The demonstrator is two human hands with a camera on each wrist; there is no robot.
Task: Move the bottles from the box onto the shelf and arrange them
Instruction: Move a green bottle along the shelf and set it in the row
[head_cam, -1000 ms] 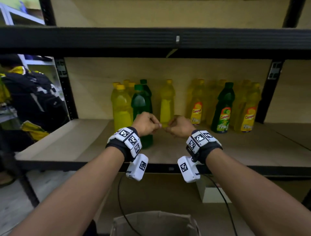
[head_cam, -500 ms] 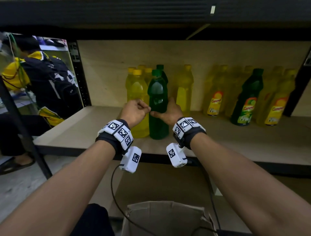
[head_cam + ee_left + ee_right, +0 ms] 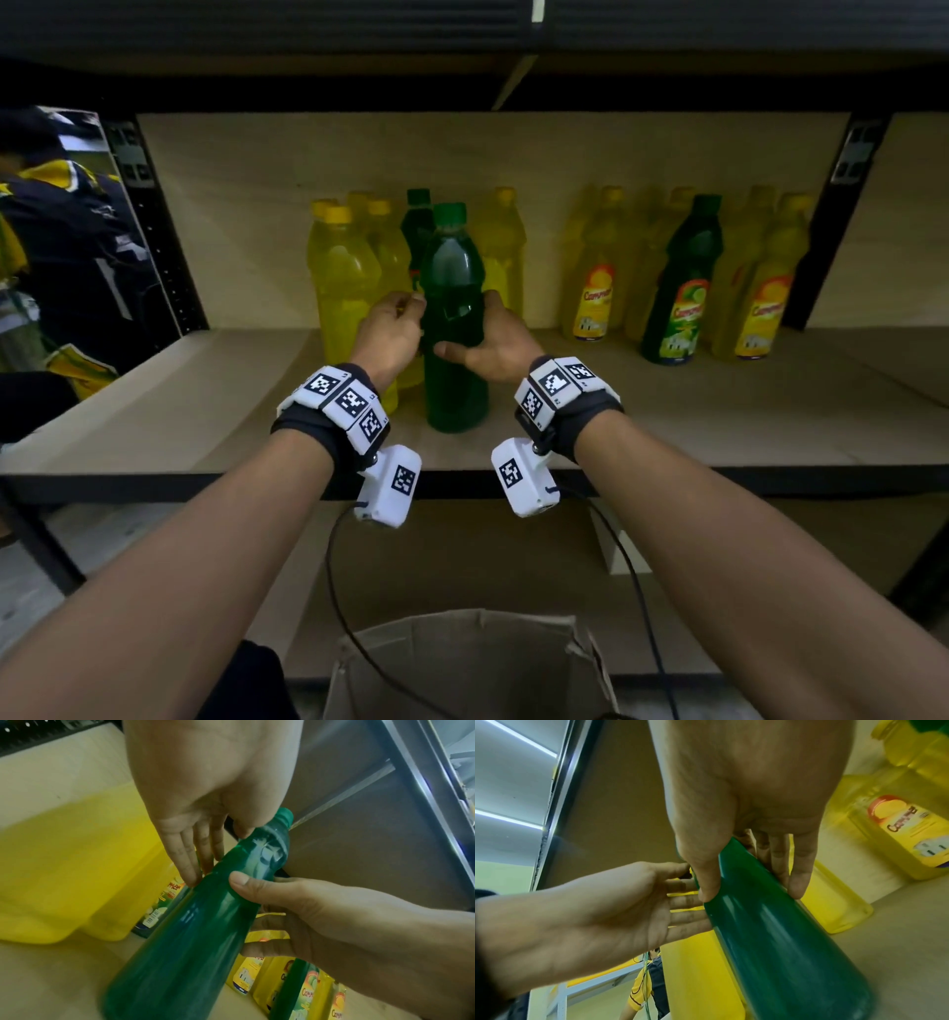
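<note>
Green bottle point(image 3: 454, 329) upright on the shelf point(image 3: 667, 416), front of the 11 o'clock cluster. Our right hand point(image 3: 495, 342) clamps its waist; our left hand point(image 3: 390, 334) lies flat-fingered against it, likely steadying alignment.

Three green bottles point(image 3: 454, 329) stood on the one shelf point(image 3: 667, 426): one in front, a second point(image 3: 417, 226) behind it and a third point(image 3: 678, 288) to the right. Some ten yellow bottles point(image 3: 344, 288) stood around them; the blurred back row defied an exact count. Two hands were in view, left point(image 3: 390, 334) and right point(image 3: 495, 344), and one cardboard box point(image 3: 462, 663).
</note>
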